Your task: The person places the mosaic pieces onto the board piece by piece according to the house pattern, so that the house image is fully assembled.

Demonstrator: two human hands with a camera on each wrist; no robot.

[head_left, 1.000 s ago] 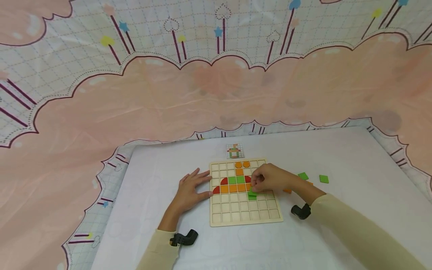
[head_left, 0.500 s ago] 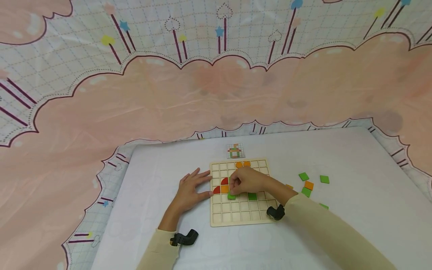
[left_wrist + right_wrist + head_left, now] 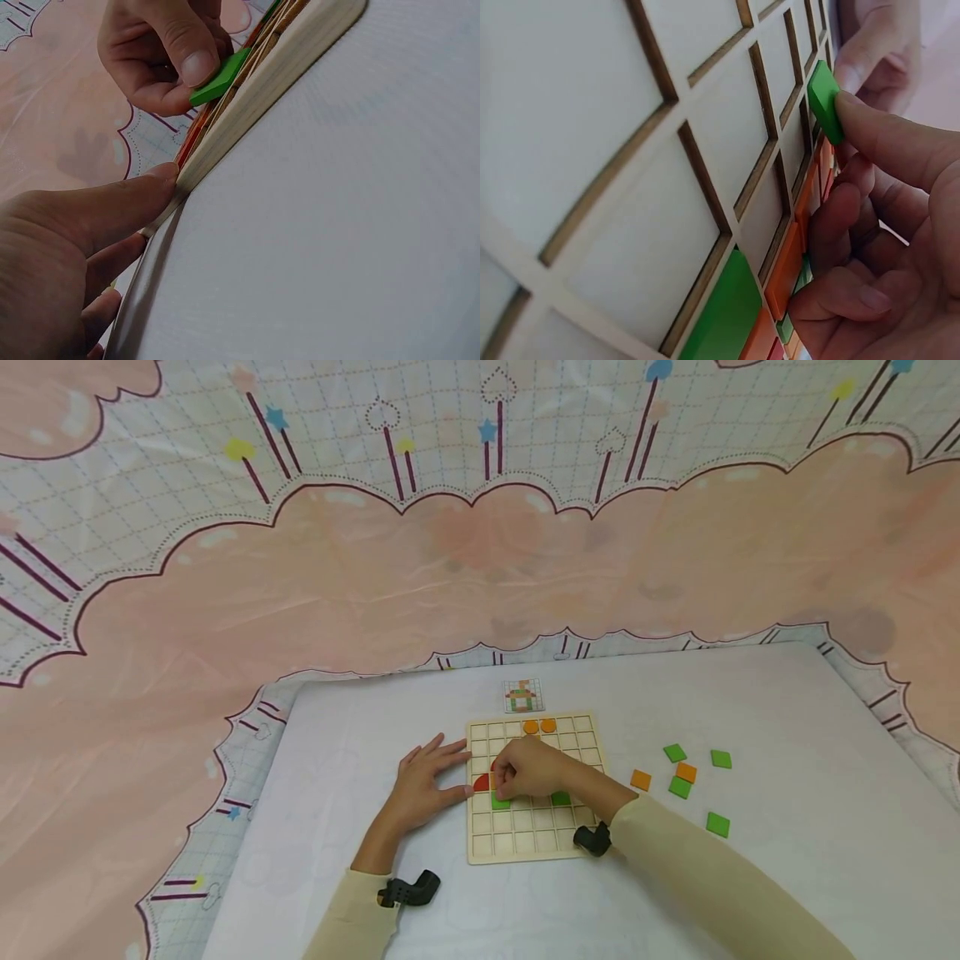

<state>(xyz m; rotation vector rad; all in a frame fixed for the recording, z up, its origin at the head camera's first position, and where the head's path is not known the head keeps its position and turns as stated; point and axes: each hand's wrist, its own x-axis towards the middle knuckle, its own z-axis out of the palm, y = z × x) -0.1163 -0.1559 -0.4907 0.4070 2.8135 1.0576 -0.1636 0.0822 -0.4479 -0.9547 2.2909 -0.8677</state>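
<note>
A wooden grid board (image 3: 525,843) lies on the white table. My left hand (image 3: 422,787) has its fingers spread, with thumb and fingertips touching the board's left edge. My right hand (image 3: 536,767) is over the left half of the board and pinches a green square tile (image 3: 501,804) between thumb and fingers. In the right wrist view this green tile (image 3: 823,101) is tilted above a cell. Another green tile (image 3: 561,798) sits in a cell of the same row. Orange round tiles (image 3: 548,726) fill cells at the top, and a red curved tile (image 3: 482,783) lies at the left. My right hand hides several placed tiles.
Behind the board lies a small pattern card (image 3: 522,695). Loose green tiles (image 3: 717,824) and orange tiles (image 3: 641,779) are scattered on the table to the right. A patterned pink and white cloth (image 3: 480,568) hangs beyond the table's far edge.
My right hand has moved left across the board with a green tile, leaving another green tile in a cell at the right. My left hand has kept its place.
</note>
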